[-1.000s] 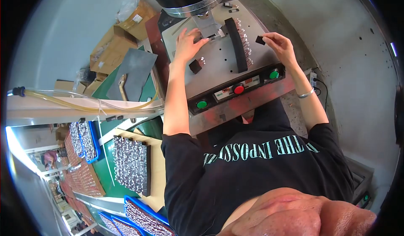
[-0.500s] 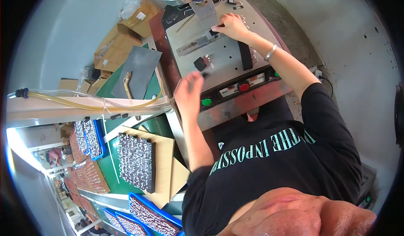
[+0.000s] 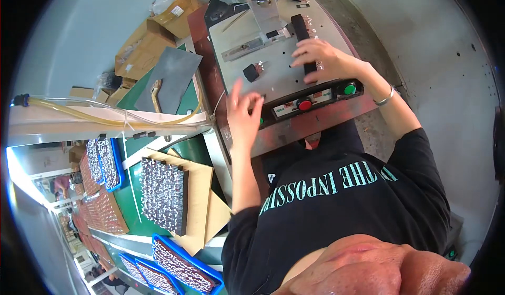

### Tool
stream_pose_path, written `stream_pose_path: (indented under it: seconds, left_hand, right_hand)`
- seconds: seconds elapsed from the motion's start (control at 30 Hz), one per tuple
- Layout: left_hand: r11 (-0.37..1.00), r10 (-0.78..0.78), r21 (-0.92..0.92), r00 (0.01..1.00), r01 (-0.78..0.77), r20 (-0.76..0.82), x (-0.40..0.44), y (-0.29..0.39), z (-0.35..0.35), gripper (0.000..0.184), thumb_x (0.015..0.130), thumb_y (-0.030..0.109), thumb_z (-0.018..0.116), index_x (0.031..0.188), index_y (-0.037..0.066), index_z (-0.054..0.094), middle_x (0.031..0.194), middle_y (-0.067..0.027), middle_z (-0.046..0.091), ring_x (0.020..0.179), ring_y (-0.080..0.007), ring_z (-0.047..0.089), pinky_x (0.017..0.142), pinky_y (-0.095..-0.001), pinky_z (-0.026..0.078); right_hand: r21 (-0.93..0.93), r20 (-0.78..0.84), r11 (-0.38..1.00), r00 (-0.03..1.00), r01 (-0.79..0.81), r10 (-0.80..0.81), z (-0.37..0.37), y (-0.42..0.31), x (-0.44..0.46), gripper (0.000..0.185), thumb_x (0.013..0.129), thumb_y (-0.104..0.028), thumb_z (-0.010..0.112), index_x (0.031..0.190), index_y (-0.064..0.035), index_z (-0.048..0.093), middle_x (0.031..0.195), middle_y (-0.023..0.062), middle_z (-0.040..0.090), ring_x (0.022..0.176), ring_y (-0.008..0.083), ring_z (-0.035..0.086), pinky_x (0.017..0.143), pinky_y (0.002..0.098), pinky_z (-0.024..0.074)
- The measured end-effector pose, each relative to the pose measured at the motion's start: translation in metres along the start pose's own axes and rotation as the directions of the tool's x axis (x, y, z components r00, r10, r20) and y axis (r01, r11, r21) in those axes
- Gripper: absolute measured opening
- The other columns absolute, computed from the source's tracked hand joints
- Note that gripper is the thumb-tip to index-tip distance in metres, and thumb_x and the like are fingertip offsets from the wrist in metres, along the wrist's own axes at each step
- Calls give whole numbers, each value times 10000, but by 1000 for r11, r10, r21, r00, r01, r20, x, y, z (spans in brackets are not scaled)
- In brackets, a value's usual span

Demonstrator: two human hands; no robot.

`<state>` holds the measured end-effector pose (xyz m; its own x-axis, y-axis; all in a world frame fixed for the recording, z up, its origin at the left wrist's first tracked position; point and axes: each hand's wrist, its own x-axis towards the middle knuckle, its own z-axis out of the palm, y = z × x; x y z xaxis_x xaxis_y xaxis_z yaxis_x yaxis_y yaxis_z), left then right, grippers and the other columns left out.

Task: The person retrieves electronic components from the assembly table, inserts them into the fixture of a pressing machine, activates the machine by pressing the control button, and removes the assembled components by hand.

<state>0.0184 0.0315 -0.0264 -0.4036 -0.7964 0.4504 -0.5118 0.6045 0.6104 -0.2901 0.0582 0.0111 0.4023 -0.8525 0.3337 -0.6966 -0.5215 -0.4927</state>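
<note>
My left hand (image 3: 244, 113) hovers over the front left edge of the machine's plate, fingers apart and slightly bent. It partly covers a green button (image 3: 261, 120). A small dark spot shows by its fingertips; I cannot tell what it is. My right hand (image 3: 327, 59) is open, its fingers spread over a row of black blocks (image 3: 301, 29) with light-tipped pins. A small black piece (image 3: 272, 34) sits in the metal fixture (image 3: 252, 47) below the press head (image 3: 263, 8). Just beyond my left hand, a few loose black blocks (image 3: 251, 73) lie on the plate (image 3: 273, 77).
The front panel holds a red button (image 3: 304, 104) and another green button (image 3: 350, 88). To the left, a wrench (image 3: 155, 95) lies on a grey sheet (image 3: 173, 74). Stacked black blocks (image 3: 163, 195) and blue trays (image 3: 184, 266) occupy the green bench. Cardboard boxes (image 3: 139, 48) stand behind.
My right hand has left the fixture and come back toward me, over the block row. A black piece now shows in the fixture. My left hand has shifted slightly right and down.
</note>
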Motion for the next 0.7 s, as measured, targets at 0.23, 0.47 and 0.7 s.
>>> stream_pose_path:
  seconds: [0.23,0.47,0.7]
  left_hand:
    - [1000,-15,0,977,15,214,63,-32,7,385,867,172,721,1195,65,549,1122,-124,662,1063,-357,630,912,-445,493]
    - [982,169,63,979,-177,115,105,-21,12,408,831,246,759,1180,65,648,1237,-120,646,1229,-312,553,1006,-408,459]
    - [956,192,167,946,-240,263,165,-48,62,446,826,408,743,1126,80,708,1346,-108,596,1318,-360,466,1126,-446,319]
  right_hand:
    - [-169,104,983,993,68,-51,9,-11,-13,210,820,-206,736,1016,-129,742,1161,39,622,1328,278,440,1150,438,287]
    - [-91,-38,994,997,60,-64,13,-13,-14,208,881,-214,700,1040,-84,732,1060,61,654,1239,267,514,1086,419,363]
    - [155,-321,932,876,-327,361,-13,12,-21,204,892,-135,679,1073,-44,709,921,92,699,798,206,649,780,320,525]
